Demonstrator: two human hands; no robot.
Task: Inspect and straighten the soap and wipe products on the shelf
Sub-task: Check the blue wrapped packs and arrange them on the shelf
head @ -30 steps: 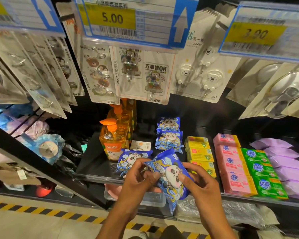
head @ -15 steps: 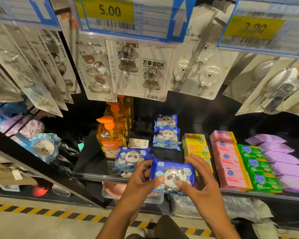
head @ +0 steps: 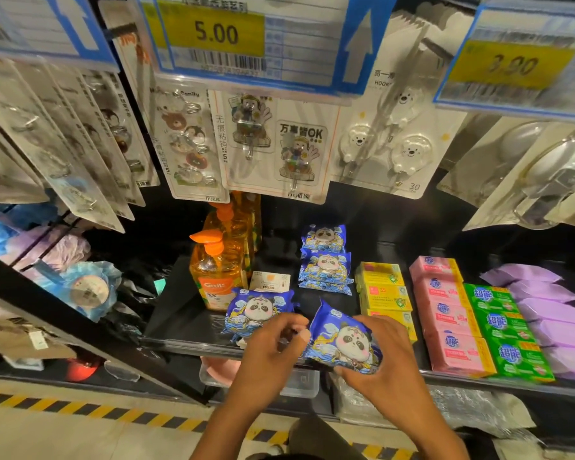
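Note:
My right hand grips a blue panda wipe pack from its right side and holds it tilted at the front edge of the black shelf. The curled fingers of my left hand pinch that pack's left edge. Just left of it a second panda wipe pack lies on the shelf, partly under my left fingers. Further back sits a stack of the same packs. Orange soap pump bottles stand at the left.
Yellow soap boxes, pink soap boxes, green soap boxes and purple packs lie in rows to the right. A small white box sits behind the left pack. Hook cards and price tags hang low overhead.
The held wipe pack has turned from level to tilted and moved right and down towards the shelf's front edge. My left hand has slid to the pack's left edge.

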